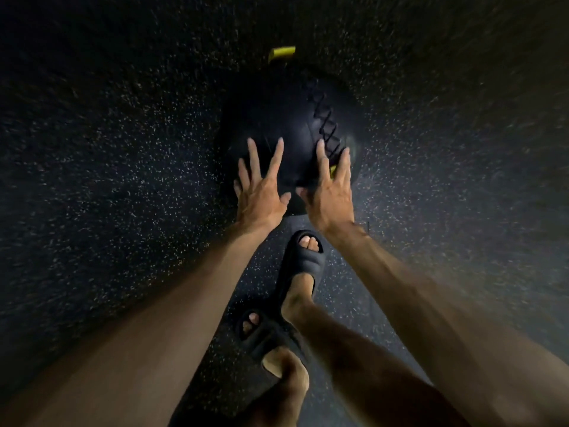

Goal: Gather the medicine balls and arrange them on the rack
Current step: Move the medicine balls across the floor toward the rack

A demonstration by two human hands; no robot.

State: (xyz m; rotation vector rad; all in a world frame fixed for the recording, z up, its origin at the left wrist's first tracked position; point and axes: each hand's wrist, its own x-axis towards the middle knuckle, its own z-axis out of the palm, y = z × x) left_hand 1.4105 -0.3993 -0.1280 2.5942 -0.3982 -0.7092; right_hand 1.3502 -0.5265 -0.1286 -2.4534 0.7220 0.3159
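A large black medicine ball with zigzag lacing on its right side lies on the dark speckled floor, straight ahead of me. My left hand rests on its near left side with the fingers spread. My right hand lies on its near right side, fingers spread over the lacing and a small yellow mark. Both palms press against the ball's near face; neither hand wraps under it. No rack is in view.
A yellow object pokes out just beyond the ball, mostly hidden by it. My feet in black slides stand right behind the ball. Dark speckled rubber floor stretches on all sides.
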